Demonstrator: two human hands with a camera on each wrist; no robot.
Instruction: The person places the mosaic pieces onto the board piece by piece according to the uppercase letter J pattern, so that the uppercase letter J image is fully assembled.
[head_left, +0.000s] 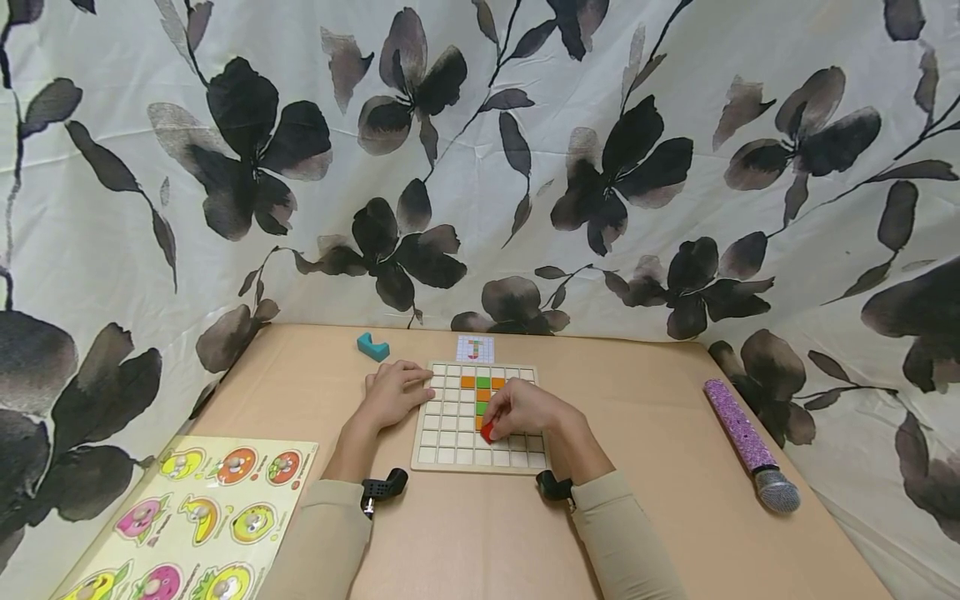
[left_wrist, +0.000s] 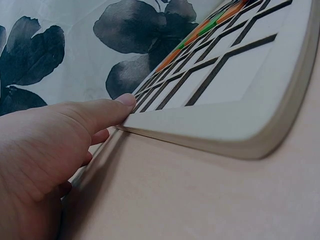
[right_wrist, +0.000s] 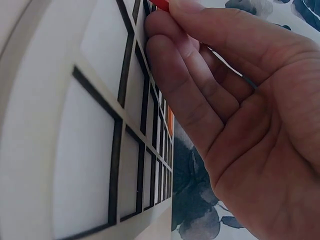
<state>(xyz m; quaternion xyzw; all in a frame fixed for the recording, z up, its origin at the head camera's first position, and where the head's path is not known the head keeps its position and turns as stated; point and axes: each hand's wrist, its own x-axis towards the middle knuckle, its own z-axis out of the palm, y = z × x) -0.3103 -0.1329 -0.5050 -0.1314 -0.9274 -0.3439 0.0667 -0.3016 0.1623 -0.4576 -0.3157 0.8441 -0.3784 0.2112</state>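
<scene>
A cream grid board (head_left: 422,454) lies on the table, with orange tiles (head_left: 468,382) and green tiles (head_left: 483,382) set in some of its squares. My left hand (head_left: 392,393) rests at the board's left edge, fingers stretched out; in the left wrist view the thumb (left_wrist: 112,109) touches its rim. Over the lower middle of the grid, my right hand (head_left: 528,408) pinches a red tile (head_left: 487,432) between thumb and fingertips. Only a sliver of that red tile (right_wrist: 161,4) shows in the right wrist view. Part of the grid is hidden under the right hand.
A small pattern card (head_left: 475,348) lies behind the board, and a teal curved block (head_left: 372,347) sits to its left. At the front left is a fruit picture board (head_left: 217,492). A purple glittery microphone (head_left: 742,429) lies on the right. Floral cloth (head_left: 510,208) hangs behind the table.
</scene>
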